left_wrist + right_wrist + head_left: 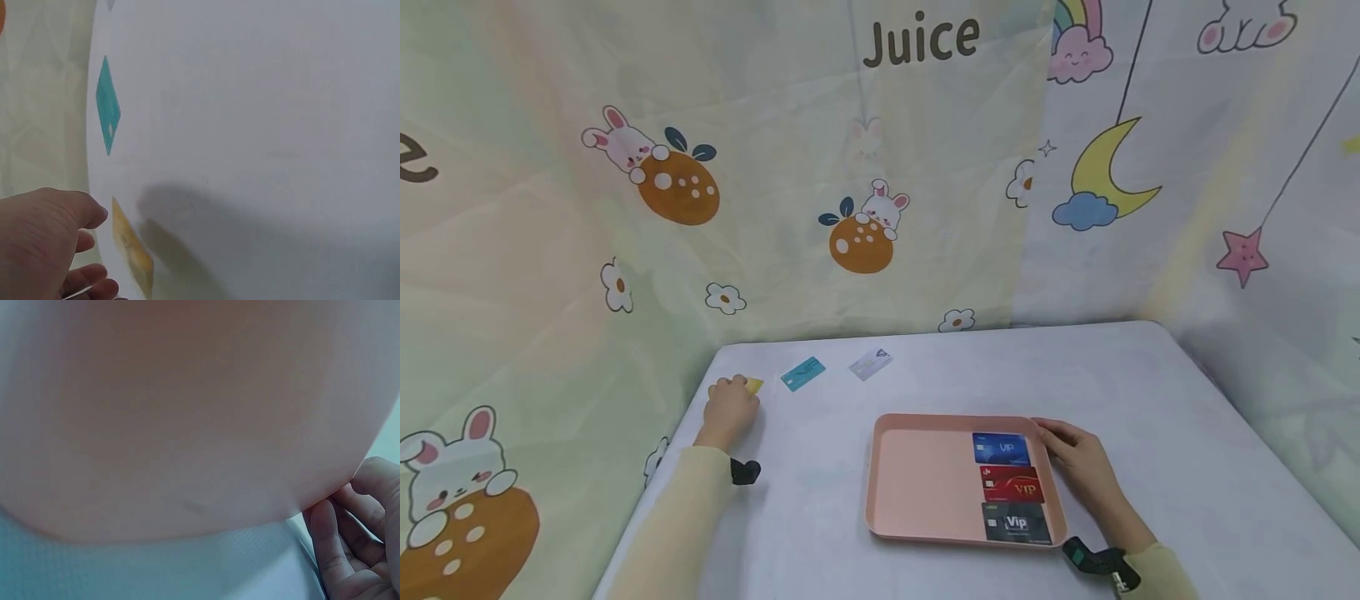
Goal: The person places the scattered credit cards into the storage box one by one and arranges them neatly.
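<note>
the fingers of the left hand (730, 412) are loosely bent, the thumb parted from them, just beside the yellow card (136, 253); no grip is seen, and whether a fingertip touches it i cannot tell. this card lies near the left edge of the white surface (808, 500). i judge it light, thin and rather stiff, probably smooth and a little slippery, not fragile; it seems best to take it by two opposite edges, because a flat card gives little to pinch.

the fingers of the right hand (1078, 458) pinch the right rim of the pink tray (925, 479), near its far corner. inside the tray, along its right side, are three cards in a column: blue (1002, 449) farthest, red (1011, 483) in the middle, dark grey (1017, 523) nearest. the left part of the tray is bare.

outside the tray, beyond it, lie a teal card (802, 374) and a pale card (871, 364), apart from each other.
</note>
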{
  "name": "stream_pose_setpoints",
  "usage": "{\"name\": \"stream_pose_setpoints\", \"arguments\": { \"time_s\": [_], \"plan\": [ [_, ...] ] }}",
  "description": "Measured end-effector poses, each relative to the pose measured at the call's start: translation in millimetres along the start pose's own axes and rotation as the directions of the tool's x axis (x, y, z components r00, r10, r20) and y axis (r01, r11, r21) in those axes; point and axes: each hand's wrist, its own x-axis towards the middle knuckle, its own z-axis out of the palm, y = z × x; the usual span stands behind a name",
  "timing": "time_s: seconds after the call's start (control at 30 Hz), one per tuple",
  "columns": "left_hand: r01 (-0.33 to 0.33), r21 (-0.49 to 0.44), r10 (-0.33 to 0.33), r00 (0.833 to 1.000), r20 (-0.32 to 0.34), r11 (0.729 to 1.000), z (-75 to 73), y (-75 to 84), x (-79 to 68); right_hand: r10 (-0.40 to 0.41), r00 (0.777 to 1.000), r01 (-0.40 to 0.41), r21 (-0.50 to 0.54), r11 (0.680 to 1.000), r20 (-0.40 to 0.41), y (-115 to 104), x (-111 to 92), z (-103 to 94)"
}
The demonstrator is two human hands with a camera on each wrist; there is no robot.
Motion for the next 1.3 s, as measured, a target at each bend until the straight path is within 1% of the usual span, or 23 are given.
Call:
{"name": "stream_pose_setpoints", "arguments": {
  "time_s": [0.13,0.2,0.3,0.4,0.5,0.6,0.7,0.83,0.9,1.0,1.2,1.3],
  "plan": [
    [0.078,-0.015,-0.078,0.997,-0.004,0.997,2.4,-13.9,-3.4,-0.010,1.000,0.010,-0.007,1.000,-0.005,1,0,-0.5],
    [0.125,-0.036,-0.126,0.992,-0.008,0.991,5.9,-18.8,-5.1,-0.020,1.000,0.020,-0.010,1.000,-0.006,1,-1,-0.6],
    [0.171,-0.076,-0.174,0.984,-0.032,0.982,11.1,-23.6,-6.9,-0.024,1.000,0.024,-0.012,1.000,-0.012,1,-1,-0.3],
    [0.198,-0.136,-0.208,0.976,-0.068,0.971,12.7,-26.1,-8.3,-0.026,1.000,0.026,-0.010,1.000,-0.010,1,-2,-0.4],
    [0.212,-0.171,-0.227,0.971,-0.077,0.962,11.6,-28.6,-7.6,-0.019,1.000,0.019,0.000,1.000,-0.009,0,-2,-0.6],
    [0.224,-0.195,-0.241,0.968,-0.066,0.955,9.1,-31.8,-5.6,-0.014,1.000,0.014,0.013,1.000,-0.002,-1,-2,-1.0],
    [0.255,-0.250,-0.272,0.962,-0.033,0.934,7.2,-34.2,-3.7,-0.009,1.000,0.009,0.016,1.000,-0.002,-1,-3,-1.4],
    [0.300,-0.355,-0.319,0.948,0.005,0.885,7.2,-37.0,-1.9,-0.007,1.000,0.007,0.018,1.000,-0.006,-1,-3,-1.8],
    [0.299,-0.397,-0.324,0.946,0.004,0.868,7.7,-38.3,-1.7,-0.009,1.000,0.009,0.022,1.000,-0.009,-1,-3,-1.8],
    [0.276,-0.450,-0.319,0.947,-0.021,0.849,9.6,-39.8,-2.0,-0.012,1.000,0.013,0.023,1.000,-0.012,0,-3,-1.9],
    [0.180,-0.476,-0.265,0.957,-0.116,0.861,10.3,-40.3,-6.2,-0.014,1.000,0.014,0.016,1.000,-0.009,0,-2,-1.0],
    [0.164,-0.495,-0.258,0.958,-0.127,0.854,10.4,-38.1,-6.4,-0.017,1.000,0.017,0.015,1.000,-0.010,0,-2,-1.0]
  ]
}}
